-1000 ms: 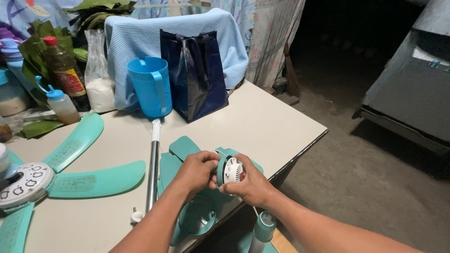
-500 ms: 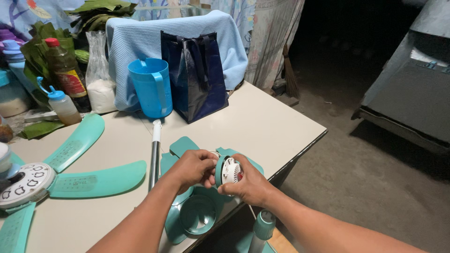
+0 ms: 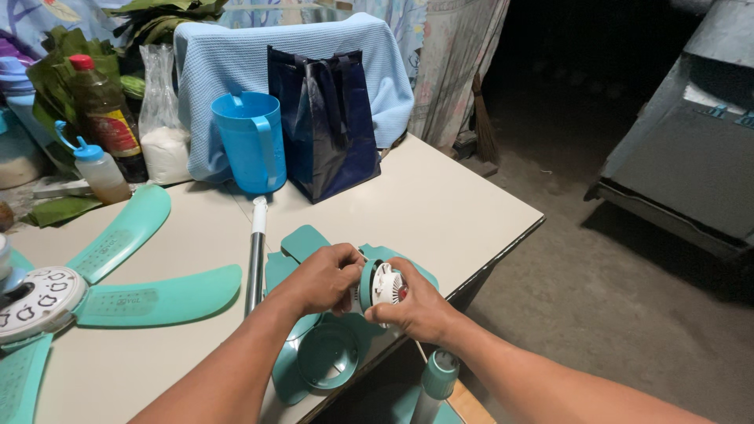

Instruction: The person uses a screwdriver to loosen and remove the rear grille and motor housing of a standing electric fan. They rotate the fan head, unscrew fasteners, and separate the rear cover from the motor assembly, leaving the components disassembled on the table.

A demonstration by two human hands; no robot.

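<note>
Hands meet over the near edge of the cream surface [image 3: 440,196]: the left hand [image 3: 318,279] and right hand [image 3: 412,308] both clench a small round teal-and-white plastic fan motor housing [image 3: 381,284], held just above a teal plastic cup-shaped cover [image 3: 326,357]. Fitting or twisting this housing seems the step in hand; the next move likely calls for steady alignment of its parts.

Jug [image 3: 251,141] on worktop [image 3: 440,200]: bag [image 3: 326,118] right beside; pole [image 3: 255,255] in front; bottles [image 3: 98,126] left.
</note>
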